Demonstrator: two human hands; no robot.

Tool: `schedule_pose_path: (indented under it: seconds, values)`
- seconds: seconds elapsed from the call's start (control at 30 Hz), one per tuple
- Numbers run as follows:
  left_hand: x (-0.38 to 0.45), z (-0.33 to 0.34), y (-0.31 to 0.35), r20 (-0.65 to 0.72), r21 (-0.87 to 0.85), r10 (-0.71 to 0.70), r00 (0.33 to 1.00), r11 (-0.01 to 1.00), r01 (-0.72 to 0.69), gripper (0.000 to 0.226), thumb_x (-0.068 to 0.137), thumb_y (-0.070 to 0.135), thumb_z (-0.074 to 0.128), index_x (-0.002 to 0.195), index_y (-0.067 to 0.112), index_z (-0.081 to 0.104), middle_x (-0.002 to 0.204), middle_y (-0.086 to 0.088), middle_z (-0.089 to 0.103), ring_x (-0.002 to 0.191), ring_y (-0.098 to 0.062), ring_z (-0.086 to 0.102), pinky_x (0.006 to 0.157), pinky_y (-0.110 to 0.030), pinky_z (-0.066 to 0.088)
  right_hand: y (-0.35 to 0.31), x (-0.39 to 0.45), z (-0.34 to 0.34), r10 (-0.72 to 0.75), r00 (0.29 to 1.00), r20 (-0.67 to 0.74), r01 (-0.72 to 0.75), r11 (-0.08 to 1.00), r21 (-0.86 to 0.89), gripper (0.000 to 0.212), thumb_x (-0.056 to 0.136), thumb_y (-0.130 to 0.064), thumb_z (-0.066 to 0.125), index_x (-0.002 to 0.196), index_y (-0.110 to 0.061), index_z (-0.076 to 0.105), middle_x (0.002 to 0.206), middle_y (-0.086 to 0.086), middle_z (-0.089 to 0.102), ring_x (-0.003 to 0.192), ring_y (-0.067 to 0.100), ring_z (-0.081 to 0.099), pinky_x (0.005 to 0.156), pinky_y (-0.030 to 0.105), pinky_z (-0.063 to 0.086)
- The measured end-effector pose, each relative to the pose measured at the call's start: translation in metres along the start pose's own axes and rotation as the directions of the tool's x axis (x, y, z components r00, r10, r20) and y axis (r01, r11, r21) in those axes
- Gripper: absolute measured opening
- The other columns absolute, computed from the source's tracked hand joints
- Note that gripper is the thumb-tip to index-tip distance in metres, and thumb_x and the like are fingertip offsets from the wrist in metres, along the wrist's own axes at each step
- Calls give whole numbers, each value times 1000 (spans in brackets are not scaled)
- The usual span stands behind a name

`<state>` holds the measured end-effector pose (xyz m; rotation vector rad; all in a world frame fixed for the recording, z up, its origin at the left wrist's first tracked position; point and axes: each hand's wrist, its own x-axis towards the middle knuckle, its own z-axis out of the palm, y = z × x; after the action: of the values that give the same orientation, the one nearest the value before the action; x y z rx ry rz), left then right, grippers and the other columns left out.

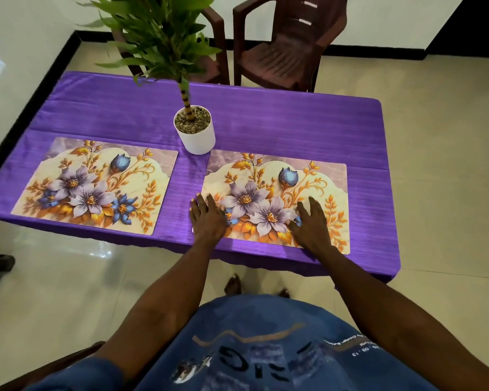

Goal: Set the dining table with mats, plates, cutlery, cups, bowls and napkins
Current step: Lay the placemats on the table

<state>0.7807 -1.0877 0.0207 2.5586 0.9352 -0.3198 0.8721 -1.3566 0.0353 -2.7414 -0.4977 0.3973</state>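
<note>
The thin, stiff floral placemat (277, 198) is being pressed flat by the left hand (208, 218) and right hand (311, 224), fingers straight, nothing gripped; being light and likely slippery, it is best taken by an edge.

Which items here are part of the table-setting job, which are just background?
Job: left mat; right mat, pressed flat by left hand and right hand; table.
Background: potted plant; two brown chairs.
</note>
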Motion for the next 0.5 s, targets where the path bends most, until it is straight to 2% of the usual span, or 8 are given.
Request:
schedule_pose_path:
  seconds: [0.13, 0.3, 0.5]
  values:
    - [1, 0, 0, 0, -26, -3, 1000, 1000, 3, 66, 104, 43, 30, 156, 14, 2, 162, -15, -9, 149, -34, -13, 119, -46, -4, -2, 0, 3, 17, 1000, 6, -17, 1000, -9, 77, 87, -57, 33, 150, -12, 34, 162, 13, 16, 149, 34, 13, 120, 45, 12]
    - [-2, -4, -5, -25, -70, 26, 999, 997, -27, 65, 103, 44, 32, 156, 16, 7, 163, -13, -6, 150, -32, -10, 120, -46, -1, 1, 1, 3, 20, 1000, 23, -20, 999, -26, 68, 97, -49, 48, 152, -15, 28, 163, 10, 11, 150, 31, 8, 120, 43, 10]
    - [-2, -6, -8, -24, -68, 37, 999, 997, -39, 66, 103, 44, 35, 156, 17, 6, 163, -13, -6, 150, -32, -10, 120, -45, -1, 0, 0, 8, 43, 999, 21, -43, 999, 21, 69, 97, -46, 50, 153, -14, 26, 163, 10, 11, 150, 30, 8, 120, 42, 10]
